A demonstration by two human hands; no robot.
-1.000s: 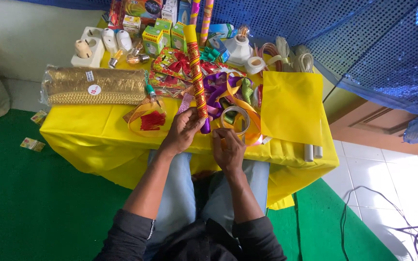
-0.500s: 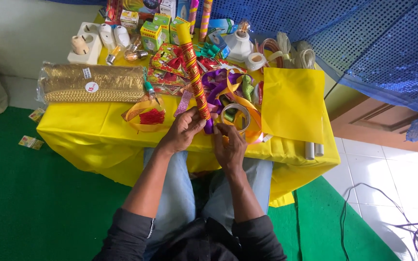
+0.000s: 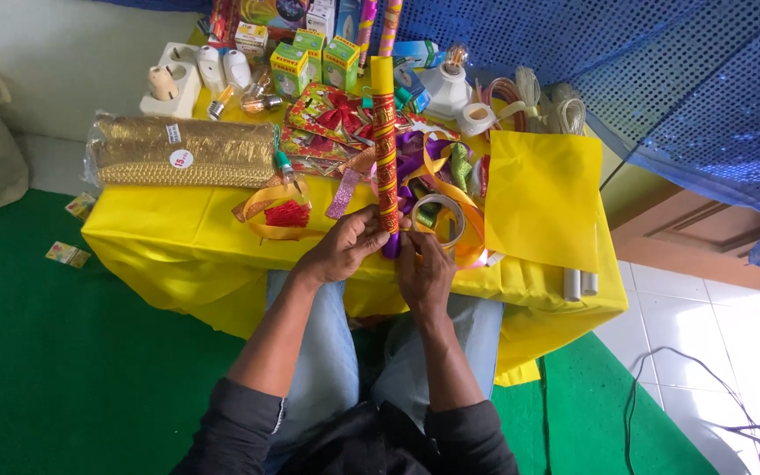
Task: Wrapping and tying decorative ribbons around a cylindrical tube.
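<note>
Right now both hands meet at the near end of a long red-and-gold patterned tube with a yellow top section (image 3: 385,149), which lies on the yellow-covered table (image 3: 178,237) pointing away from the person. Left hand (image 3: 340,251) has its fingers curled together, pinching the tube's near end from the left side; right hand (image 3: 424,273) sits just beside it, fingers bent onto the purple bit at the tube's tip, though exact grip there is hidden by the knuckles.

Risks, as a judgement: the tube is round and rests across loose purple and gold ribbon coils (image 3: 437,176), so it could roll sideways if the pinch loosens. A clear tape roll (image 3: 442,220) lies touching the ribbon just right of the hands; an elbow swing could knock it off. The folded yellow paper sheet (image 3: 543,198) reaches near the table's right edge, with 2 grey tubes (image 3: 578,283) poking out at the front edge, likely to slip off if nudged.

Open room: bare cloth to the left front, below the gold mesh roll in clear wrap (image 3: 182,151). The far side is crowded with small green boxes (image 3: 314,57) and light bulbs (image 3: 248,92). The front edge runs right at the wrists.
</note>
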